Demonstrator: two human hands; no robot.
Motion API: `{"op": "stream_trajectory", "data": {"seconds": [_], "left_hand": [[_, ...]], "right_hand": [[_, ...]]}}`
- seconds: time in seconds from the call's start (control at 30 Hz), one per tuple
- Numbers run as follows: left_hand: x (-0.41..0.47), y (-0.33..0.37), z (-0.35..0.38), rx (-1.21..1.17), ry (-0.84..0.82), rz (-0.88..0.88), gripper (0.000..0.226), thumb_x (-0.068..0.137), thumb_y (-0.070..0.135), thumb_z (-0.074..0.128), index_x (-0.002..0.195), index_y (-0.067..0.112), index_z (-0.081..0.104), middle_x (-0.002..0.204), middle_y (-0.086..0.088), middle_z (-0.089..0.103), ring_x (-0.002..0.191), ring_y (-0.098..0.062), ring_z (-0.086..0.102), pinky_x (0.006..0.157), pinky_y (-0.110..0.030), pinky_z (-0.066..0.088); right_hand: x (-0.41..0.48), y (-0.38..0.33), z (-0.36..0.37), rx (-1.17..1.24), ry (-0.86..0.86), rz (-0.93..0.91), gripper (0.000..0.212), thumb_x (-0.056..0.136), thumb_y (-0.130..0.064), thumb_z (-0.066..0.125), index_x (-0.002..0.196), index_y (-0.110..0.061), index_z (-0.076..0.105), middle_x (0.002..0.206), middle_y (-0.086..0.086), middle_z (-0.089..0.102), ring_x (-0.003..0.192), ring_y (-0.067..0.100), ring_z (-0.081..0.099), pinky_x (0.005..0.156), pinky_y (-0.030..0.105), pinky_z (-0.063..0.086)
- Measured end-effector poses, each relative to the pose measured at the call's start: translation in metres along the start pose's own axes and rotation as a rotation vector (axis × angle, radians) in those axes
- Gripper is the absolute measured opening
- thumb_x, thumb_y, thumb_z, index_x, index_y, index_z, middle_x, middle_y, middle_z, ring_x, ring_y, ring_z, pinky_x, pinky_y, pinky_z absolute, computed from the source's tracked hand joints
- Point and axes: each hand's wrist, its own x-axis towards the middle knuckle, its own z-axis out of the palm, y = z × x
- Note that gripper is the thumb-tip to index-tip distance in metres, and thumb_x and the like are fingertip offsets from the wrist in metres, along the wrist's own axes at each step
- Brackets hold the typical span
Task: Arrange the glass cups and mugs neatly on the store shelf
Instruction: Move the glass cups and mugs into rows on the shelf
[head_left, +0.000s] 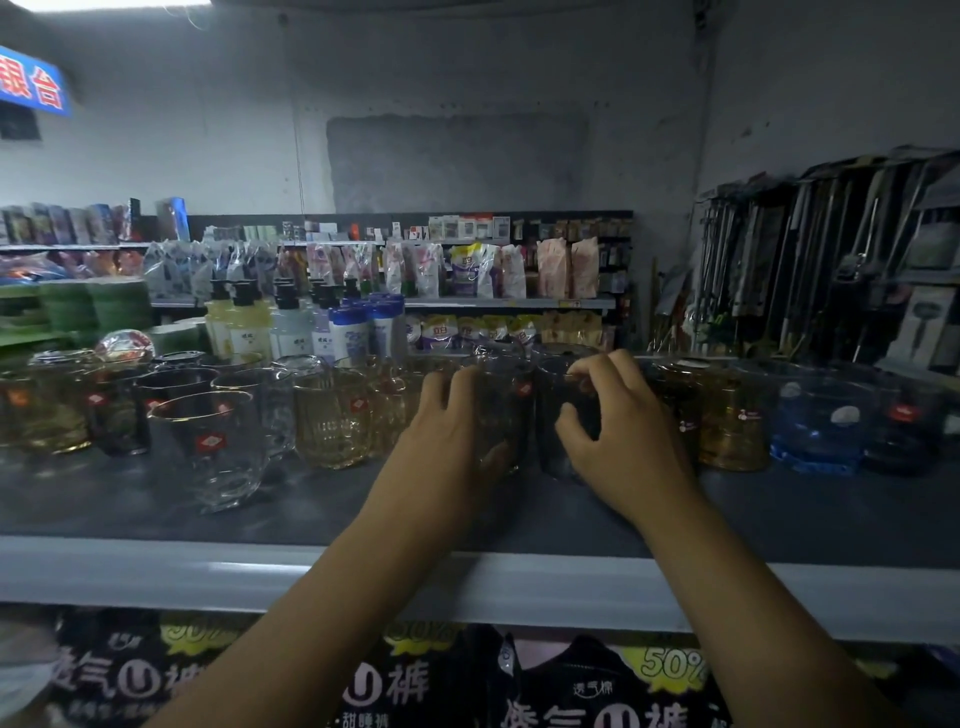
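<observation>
A row of glass cups and mugs stands on the dark shelf top. My left hand wraps around a dark smoky glass in the middle of the row. My right hand grips a second dark glass right beside it, thumb in front and fingers over the rim. The two dark glasses stand touching or nearly so. An amber mug stands to the left, and a clear gold-rimmed mug sits forward of the row. Amber glasses and a blue glass stand to the right.
More amber and dark cups fill the far left of the shelf. Pump bottles and packaged goods stand behind the row. Hanging utensils line the right wall. The shelf's white front edge runs across below, with packaged clothing underneath.
</observation>
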Motion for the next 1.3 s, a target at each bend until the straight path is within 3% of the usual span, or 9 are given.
{"op": "stream_trajectory", "data": {"seconds": [0.17,0.33,0.5,0.67,0.77,0.87,0.93,1.07,1.3], "left_hand": [[-0.030,-0.002,-0.014,0.031,0.043,0.110,0.042,0.090,0.041,0.065,0.127,0.030,0.048,0.120,0.011,0.052,0.102,-0.013,0.060,0.076,-0.039,0.057],[-0.038,-0.026,-0.041,-0.016,0.037,0.095,0.037,0.090,0.042,0.066,0.122,0.029,0.055,0.116,0.013,0.055,0.101,-0.010,0.058,0.080,-0.039,0.056],[-0.049,-0.055,-0.085,-0.079,0.055,0.103,0.033,0.089,0.041,0.066,0.118,0.027,0.058,0.112,0.012,0.057,0.098,-0.008,0.058,0.080,-0.038,0.056],[-0.077,-0.107,-0.158,-0.062,0.058,0.141,0.034,0.089,0.044,0.067,0.119,0.031,0.056,0.113,0.013,0.057,0.101,-0.008,0.056,0.082,-0.036,0.055],[-0.097,-0.159,-0.213,-0.023,0.060,0.130,0.040,0.086,0.051,0.063,0.121,0.031,0.057,0.114,0.014,0.058,0.103,-0.010,0.058,0.084,-0.037,0.055],[-0.118,-0.218,-0.267,0.015,0.084,0.072,0.039,0.087,0.044,0.069,0.121,0.028,0.059,0.114,0.011,0.061,0.103,-0.009,0.060,0.084,-0.029,0.051],[-0.134,-0.255,-0.300,0.051,0.101,0.024,0.039,0.087,0.040,0.072,0.121,0.027,0.059,0.115,0.009,0.062,0.103,-0.009,0.060,0.082,-0.027,0.048],[-0.167,-0.329,-0.359,0.091,0.117,-0.100,0.038,0.086,0.039,0.073,0.120,0.028,0.060,0.119,0.009,0.063,0.107,-0.013,0.060,0.087,-0.035,0.053],[-0.207,-0.470,-0.454,0.196,0.203,-0.297,0.038,0.088,0.040,0.073,0.121,0.029,0.060,0.119,0.010,0.062,0.107,-0.013,0.059,0.090,-0.037,0.052]], "right_hand": [[0.001,-0.005,-0.004,-0.077,-0.005,-0.032,0.027,0.096,-0.031,0.060,0.119,-0.019,0.056,0.120,-0.005,0.048,0.088,0.020,0.060,0.069,0.041,0.056],[-0.002,-0.031,-0.014,-0.296,-0.017,-0.029,0.035,0.096,-0.033,0.059,0.126,-0.015,0.055,0.128,0.003,0.051,0.098,0.027,0.062,0.069,0.033,0.050],[-0.016,-0.102,-0.010,-0.379,-0.035,-0.093,0.033,0.094,-0.032,0.060,0.122,-0.015,0.059,0.116,0.003,0.060,0.102,0.024,0.058,0.082,0.038,0.051],[-0.019,-0.206,0.020,-0.303,-0.088,-0.117,0.038,0.096,-0.037,0.059,0.130,-0.020,0.056,0.122,-0.001,0.060,0.110,0.022,0.058,0.090,0.038,0.049],[-0.019,-0.276,0.051,-0.245,-0.110,-0.144,0.039,0.097,-0.040,0.057,0.132,-0.023,0.054,0.124,-0.004,0.058,0.110,0.019,0.057,0.089,0.036,0.047],[-0.020,-0.344,0.091,-0.178,-0.127,-0.165,0.038,0.097,-0.043,0.057,0.131,-0.026,0.053,0.122,-0.008,0.057,0.107,0.017,0.056,0.081,0.029,0.039],[-0.021,-0.388,0.123,-0.097,-0.160,-0.178,0.039,0.096,-0.044,0.059,0.131,-0.027,0.051,0.123,-0.009,0.055,0.108,0.016,0.054,0.084,0.031,0.042],[-0.013,-0.470,0.190,-0.002,-0.241,-0.216,0.046,0.097,-0.047,0.058,0.137,-0.029,0.047,0.134,-0.009,0.052,0.119,0.016,0.052,0.098,0.034,0.044],[0.024,-0.594,0.324,0.115,-0.359,-0.336,0.049,0.095,-0.047,0.059,0.137,-0.026,0.047,0.133,-0.003,0.052,0.120,0.021,0.052,0.098,0.041,0.047]]}}
